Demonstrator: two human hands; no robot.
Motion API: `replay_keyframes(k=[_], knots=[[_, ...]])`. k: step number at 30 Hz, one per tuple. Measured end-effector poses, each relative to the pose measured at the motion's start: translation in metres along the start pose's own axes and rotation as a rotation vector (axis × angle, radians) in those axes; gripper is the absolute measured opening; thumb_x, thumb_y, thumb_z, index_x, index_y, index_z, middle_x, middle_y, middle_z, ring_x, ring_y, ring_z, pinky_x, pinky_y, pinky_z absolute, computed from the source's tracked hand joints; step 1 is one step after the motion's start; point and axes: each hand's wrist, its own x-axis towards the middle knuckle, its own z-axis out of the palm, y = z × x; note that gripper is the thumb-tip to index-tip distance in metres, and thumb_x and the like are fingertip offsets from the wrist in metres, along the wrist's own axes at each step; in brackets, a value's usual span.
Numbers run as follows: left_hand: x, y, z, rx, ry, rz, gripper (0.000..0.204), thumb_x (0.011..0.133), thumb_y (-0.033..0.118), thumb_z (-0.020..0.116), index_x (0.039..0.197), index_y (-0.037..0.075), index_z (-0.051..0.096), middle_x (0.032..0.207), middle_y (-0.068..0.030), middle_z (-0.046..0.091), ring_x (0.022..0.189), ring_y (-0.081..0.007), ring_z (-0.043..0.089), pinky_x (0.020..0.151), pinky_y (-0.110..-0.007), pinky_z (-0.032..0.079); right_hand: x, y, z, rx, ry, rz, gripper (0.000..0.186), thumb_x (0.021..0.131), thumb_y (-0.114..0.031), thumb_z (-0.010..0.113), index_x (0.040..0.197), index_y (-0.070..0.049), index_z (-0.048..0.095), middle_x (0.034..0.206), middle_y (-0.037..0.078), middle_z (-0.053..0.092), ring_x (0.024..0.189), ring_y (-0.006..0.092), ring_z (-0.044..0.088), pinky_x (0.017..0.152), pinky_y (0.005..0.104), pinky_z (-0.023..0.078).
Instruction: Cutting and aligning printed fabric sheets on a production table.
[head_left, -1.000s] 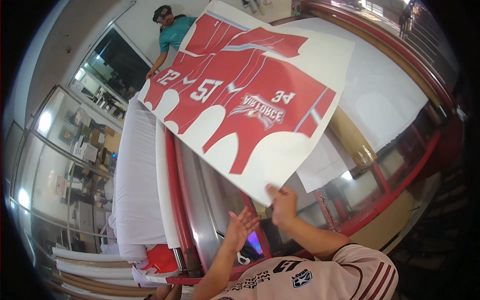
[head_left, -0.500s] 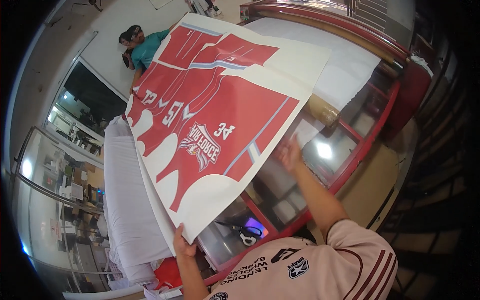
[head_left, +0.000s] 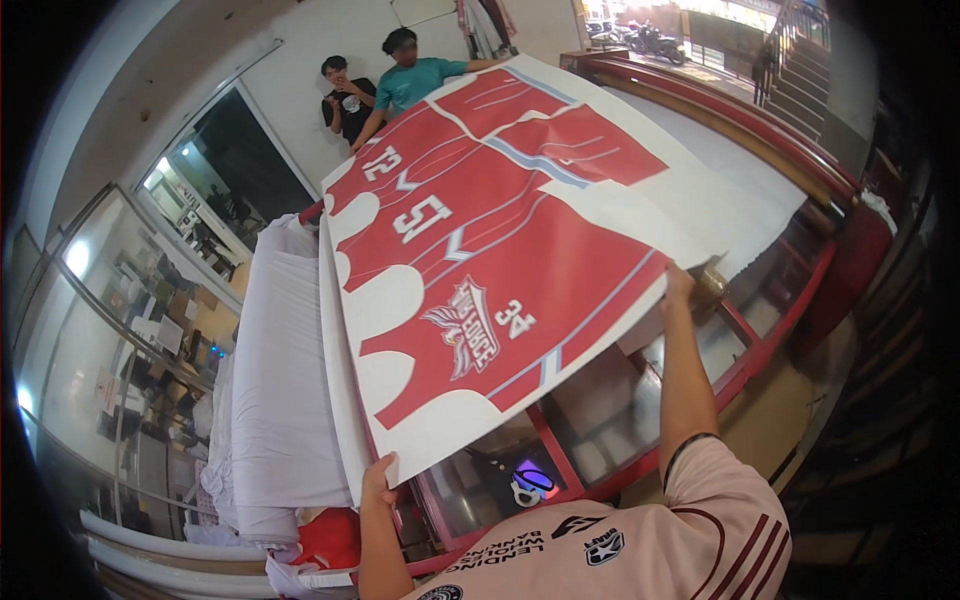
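A wide white sheet (head_left: pixel 600 250) printed with red, white and light-blue jersey panels stretches across a red-framed machine table. My left hand (head_left: pixel 378 482) pinches its near left corner between thumb and fingers. At the near right edge, my right hand (head_left: pixel 680 285) grips the sheet with the arm reaching forward. On the far side a person in a teal shirt (head_left: pixel 415 88) holds the sheet's opposite edge with both arms spread. Another pale layer (head_left: pixel 345 395) shows beneath the sheet's left side.
A large roll of white fabric (head_left: pixel 280 390) lies left of the table. Scissors (head_left: pixel 525 492) sit near a glowing screen below the sheet. Past my right hand is a brown tube end (head_left: pixel 712 287). A second person (head_left: pixel 350 108) stands behind, and long rollers (head_left: pixel 740 130) run along the right.
My right hand has moved forward and taken hold of the sheet's right edge. My left hand keeps its corner. The view has shifted, showing more of both people at the back.
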Motion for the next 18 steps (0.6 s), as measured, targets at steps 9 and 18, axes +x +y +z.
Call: replay_keyframes(k=[9, 18], knots=[[0.023, -0.05, -0.03, 0.023, 0.086, -0.08, 0.027, 0.087, 0.015, 0.07, 0.105, -0.005, 0.066, 0.094, -0.013, 0.07, 0.081, -0.0233, 0.069, 0.067, -0.034, 0.054, -0.072, -0.047, -0.048, -0.004, 0.063, -0.226, 0.025, 0.089, -0.015, 0.07, 0.099, 0.008, 0.069, 0.096, 0.012, 0.069, 0.083, 0.0206, 0.066, 0.074, 0.0352, 0.055], [0.02, -0.056, -0.002, 0.246, 0.214, -0.2, 0.037, 0.087, 0.029, 0.07, 0.109, -0.001, 0.065, 0.097, -0.0115, 0.07, 0.085, -0.0219, 0.067, 0.066, -0.036, 0.048, -0.109, 0.002, -0.128, 0.217, -0.166, -0.004, 0.054, 0.101, -0.04, 0.049, 0.134, 0.001, 0.05, 0.133, 0.012, 0.056, 0.123, 0.0243, 0.053, 0.103, 0.0402, 0.041]])
